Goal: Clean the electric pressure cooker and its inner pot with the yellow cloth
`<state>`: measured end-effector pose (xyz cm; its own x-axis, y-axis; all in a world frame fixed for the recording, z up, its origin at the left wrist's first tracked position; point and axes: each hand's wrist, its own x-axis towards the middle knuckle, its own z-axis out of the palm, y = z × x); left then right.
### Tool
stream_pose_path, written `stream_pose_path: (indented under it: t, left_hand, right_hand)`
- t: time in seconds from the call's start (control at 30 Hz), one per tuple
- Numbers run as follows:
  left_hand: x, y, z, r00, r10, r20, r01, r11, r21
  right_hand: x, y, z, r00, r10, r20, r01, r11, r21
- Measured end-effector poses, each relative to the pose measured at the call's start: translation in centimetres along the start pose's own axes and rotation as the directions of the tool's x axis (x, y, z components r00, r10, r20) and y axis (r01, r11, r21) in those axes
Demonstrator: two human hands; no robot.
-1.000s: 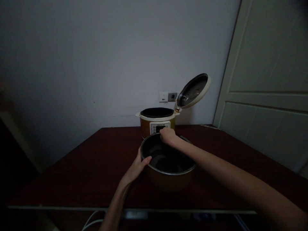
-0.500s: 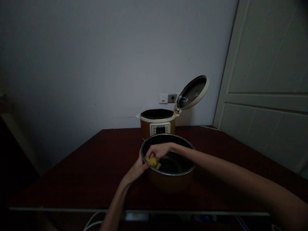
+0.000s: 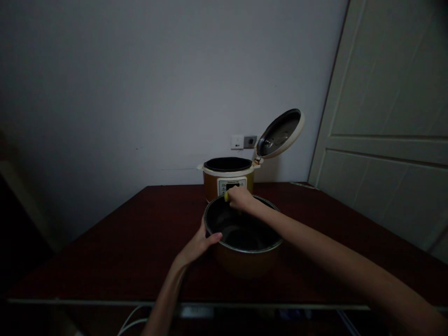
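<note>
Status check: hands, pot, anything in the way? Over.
Left hand gripping near rim of inner pot. Right hand at far rim, closed on yellow sponge. Open rice cooker close behind pot.

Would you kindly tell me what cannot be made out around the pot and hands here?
Head view: the yellow thing is mostly hidden inside the right hand; its kind is unclear.
Head view: the rice cooker panel's labels are too small and partly behind that hand.
Head view: the inner pot, gripped by the left hand, has a floor lost in shadow.
Head view: the white cable is cut off by the bottom edge.
</note>
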<state>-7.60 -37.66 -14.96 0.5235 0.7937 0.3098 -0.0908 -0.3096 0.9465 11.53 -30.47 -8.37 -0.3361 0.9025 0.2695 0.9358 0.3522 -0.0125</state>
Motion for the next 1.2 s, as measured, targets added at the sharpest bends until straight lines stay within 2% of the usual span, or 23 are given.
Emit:
stream_pose_path:
  t: [0.07, 0.17, 0.27, 0.33, 0.4, 0.47, 0.53, 0.57, 0.6, 0.63, 0.7, 0.73, 0.8, 0.87, 0.93, 1.0, 1.2]
  left_hand:
    - [0.0, -0.1, -0.1, 1.000, -0.007, 0.007, 0.007, 1.000, 0.008]
    - [0.2, -0.3, -0.4, 1.000, -0.001, 0.011, 0.001, 1.000, 0.012]
    - [0.3, -0.6, -0.6, 0.996, 0.027, 0.083, -0.026, 0.999, -0.018]
    - [0.4, -0.8, -0.7, 0.991, 0.030, 0.133, -0.026, 0.999, -0.026]
    - [0.5, -1.1, -0.6, 0.993, 0.017, 0.114, -0.016, 1.000, -0.006]
    - [0.5, -1.5, -0.4, 0.998, 0.011, 0.057, -0.011, 1.000, 0.011]
    - [0.5, -1.8, -0.3, 1.000, 0.026, 0.012, -0.026, 1.000, 0.016]
    - [0.5, -1.9, -0.2, 0.999, 0.035, 0.001, -0.035, 0.999, 0.018]
    - [0.5, -2.0, -0.2, 0.999, 0.040, -0.004, -0.040, 0.999, 0.023]
    - [0.6, -2.0, -0.2, 0.999, 0.038, -0.003, -0.037, 0.999, 0.031]
    - [0.6, -2.0, -0.3, 1.000, 0.020, 0.008, -0.020, 0.999, 0.032]
    - [0.6, -2.0, -0.3, 1.000, 0.012, 0.013, -0.012, 1.000, 0.025]
    - [0.5, -2.0, -0.3, 1.000, 0.008, 0.005, -0.008, 1.000, 0.018]
    - [0.4, -1.9, -0.2, 1.000, 0.017, -0.013, -0.017, 1.000, 0.022]
    - [0.2, -1.9, -0.1, 0.999, 0.030, -0.014, -0.030, 0.999, 0.018]
    - [0.1, -1.9, 0.0, 0.999, 0.048, -0.003, -0.048, 0.999, 0.003]
    - [0.2, -1.9, 0.1, 0.996, 0.084, -0.011, -0.084, 0.996, -0.002]
  right_hand:
    - [-0.1, -0.6, 0.0, 0.995, -0.097, -0.031, 0.100, 0.990, 0.100]
    - [-0.4, -1.6, 0.0, 0.962, -0.270, -0.048, 0.273, 0.928, 0.254]
    - [-0.6, -2.2, -0.1, 0.915, -0.404, -0.009, 0.355, 0.790, 0.500]
    - [-0.9, -2.2, -0.3, 0.873, -0.486, 0.050, 0.295, 0.607, 0.738]
    - [-1.4, -1.9, -0.7, 0.816, -0.562, 0.136, 0.147, 0.429, 0.891]
    - [-2.1, -1.5, -1.2, 0.743, -0.615, 0.263, -0.015, 0.377, 0.926]
    - [-2.9, -1.2, -1.8, 0.668, -0.638, 0.383, -0.152, 0.386, 0.910]
    - [-3.2, -1.2, -2.0, 0.649, -0.634, 0.420, -0.185, 0.404, 0.896]
    - [-3.3, -1.4, -2.2, 0.656, -0.620, 0.429, -0.186, 0.419, 0.889]
    - [-3.3, -1.6, -2.2, 0.687, -0.597, 0.413, -0.153, 0.437, 0.886]
    - [-2.9, -2.3, -1.9, 0.792, -0.518, 0.322, -0.019, 0.507, 0.862]
    - [-2.6, -2.6, -1.7, 0.848, -0.459, 0.264, 0.065, 0.585, 0.808]
    - [-1.6, -3.0, -1.1, 0.935, -0.321, 0.148, 0.177, 0.787, 0.591]
    - [-0.8, -3.0, -0.7, 0.980, -0.191, 0.056, 0.161, 0.927, 0.337]
    - [-0.4, -2.4, -0.5, 0.996, -0.086, 0.003, 0.084, 0.979, 0.184]
    - [-0.6, -1.4, -0.6, 1.000, -0.014, -0.006, 0.014, 0.996, 0.093]
    - [-2.8, 1.3, -0.7, 0.983, 0.130, 0.126, -0.113, 0.984, -0.136]
